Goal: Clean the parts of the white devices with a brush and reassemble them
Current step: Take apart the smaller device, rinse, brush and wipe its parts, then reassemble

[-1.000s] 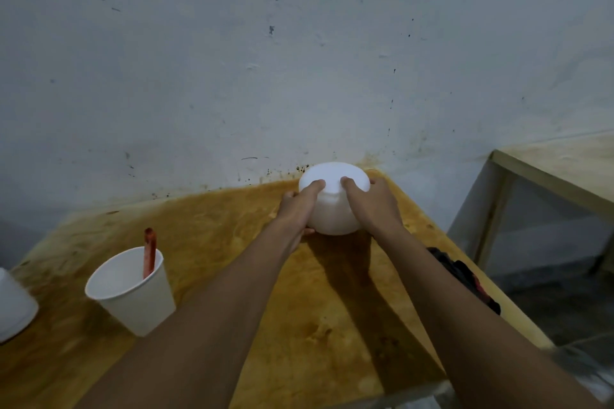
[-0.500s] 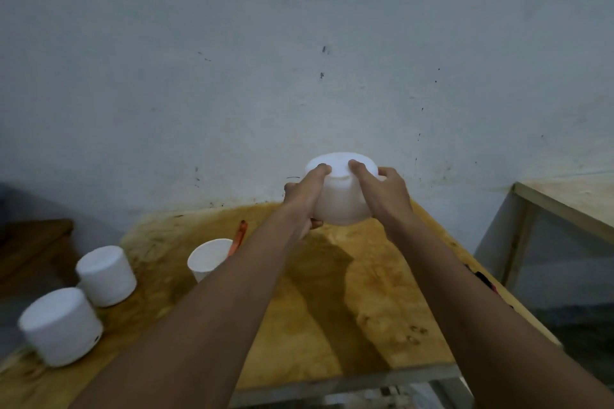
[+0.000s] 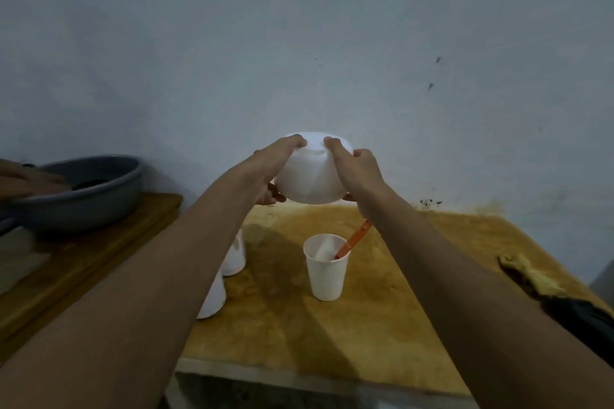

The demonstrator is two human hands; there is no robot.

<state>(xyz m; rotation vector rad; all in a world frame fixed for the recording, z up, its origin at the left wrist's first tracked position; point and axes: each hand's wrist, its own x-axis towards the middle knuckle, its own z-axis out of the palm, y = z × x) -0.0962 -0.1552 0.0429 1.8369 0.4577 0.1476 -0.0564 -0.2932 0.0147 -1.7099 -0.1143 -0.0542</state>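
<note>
Both hands, the left hand [image 3: 265, 173] and right hand [image 3: 358, 173], grip a white device [image 3: 310, 176] up in the air. Below them a paper cup [image 3: 327, 271] with an orange brush [image 3: 354, 241] stands on the tabletop [image 3: 415, 325].

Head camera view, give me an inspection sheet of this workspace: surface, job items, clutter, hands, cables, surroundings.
Surface: stained wooden table.
Job's things: white device held above the table; far device and near device stand on it, partly hidden; brush stands in a paper cup.
Clutter: yellow cloth and dark thing at the table's right edge.
Hands: left hand and right hand both grip the white device.
Cables: nothing seen.
Surroundings: grey basin on a side bench, another person's hand at its rim; marked wall.
</note>
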